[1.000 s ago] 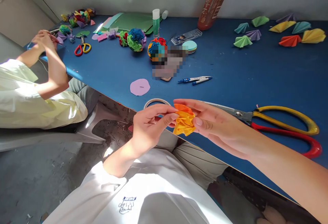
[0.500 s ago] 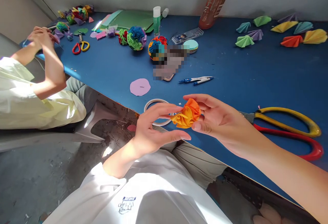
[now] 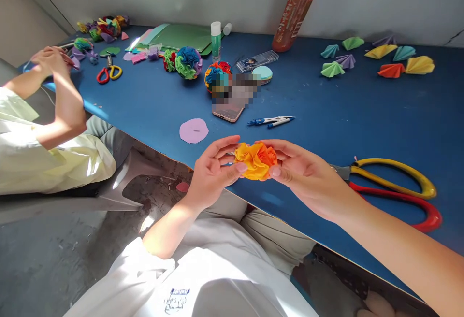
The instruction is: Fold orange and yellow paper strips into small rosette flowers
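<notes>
A ruffled paper flower ball point(image 3: 255, 161), yellow on its left and orange on its right, is held above the table's front edge. My left hand point(image 3: 215, 172) grips the yellow side between thumb and fingers. My right hand point(image 3: 299, 172) pinches the orange side, its thumb at the front. To the right, partly behind my right forearm, lie large scissors point(image 3: 395, 186) with yellow and red handles. A pale purple paper disc point(image 3: 194, 131) rests on the table beyond my left hand. A compass point(image 3: 271, 121) in blue and white lies ahead of the flower ball.
On the blue table point(image 3: 326, 114) are a phone point(image 3: 229, 111), finished paper balls point(image 3: 188, 63), a glue stick point(image 3: 216, 41), a stack of round papers point(image 3: 262, 74) and several folded paper fans point(image 3: 391, 70). At left, another person's hands point(image 3: 52, 61) are near small scissors point(image 3: 108, 71).
My left fingers have closed on the flower ball, which now shows more yellow at the front. The tape roll seen behind my left hand is now hidden. The view has shifted slightly.
</notes>
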`<action>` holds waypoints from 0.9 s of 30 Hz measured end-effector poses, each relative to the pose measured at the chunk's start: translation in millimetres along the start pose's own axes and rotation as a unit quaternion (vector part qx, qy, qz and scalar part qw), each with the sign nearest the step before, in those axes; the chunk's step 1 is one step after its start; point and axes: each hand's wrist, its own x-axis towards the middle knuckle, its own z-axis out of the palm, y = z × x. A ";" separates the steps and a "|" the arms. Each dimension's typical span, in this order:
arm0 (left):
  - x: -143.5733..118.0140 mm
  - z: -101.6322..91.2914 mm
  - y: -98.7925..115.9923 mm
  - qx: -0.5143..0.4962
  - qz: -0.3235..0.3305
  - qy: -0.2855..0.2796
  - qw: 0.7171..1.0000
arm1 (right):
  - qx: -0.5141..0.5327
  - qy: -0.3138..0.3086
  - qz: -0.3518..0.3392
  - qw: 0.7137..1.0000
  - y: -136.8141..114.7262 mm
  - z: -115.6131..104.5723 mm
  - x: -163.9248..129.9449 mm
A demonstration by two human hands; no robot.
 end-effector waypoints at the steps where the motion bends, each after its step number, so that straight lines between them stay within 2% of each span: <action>1: 1.8 -0.6 -1.1 -0.004 -0.003 0.004 1.000 | 0.008 0.003 0.003 1.000 0.6 -0.3 0.4; 8: 3.7 -0.8 -0.6 0.003 0.015 0.009 1.000 | 0.048 0.006 0.018 0.999 3.5 -1.8 2.6; 17: -7.7 -3.6 6.8 0.087 0.047 -0.002 0.995 | 0.081 0.009 0.001 0.997 4.1 1.6 2.7; 21: -10.0 -2.6 9.9 0.132 0.071 -0.004 0.989 | 0.040 0.009 -0.017 0.999 6.0 3.0 1.5; 27: -13.3 2.4 15.3 0.190 0.081 0.021 0.978 | -0.063 0.019 -0.064 0.996 8.1 6.6 -3.1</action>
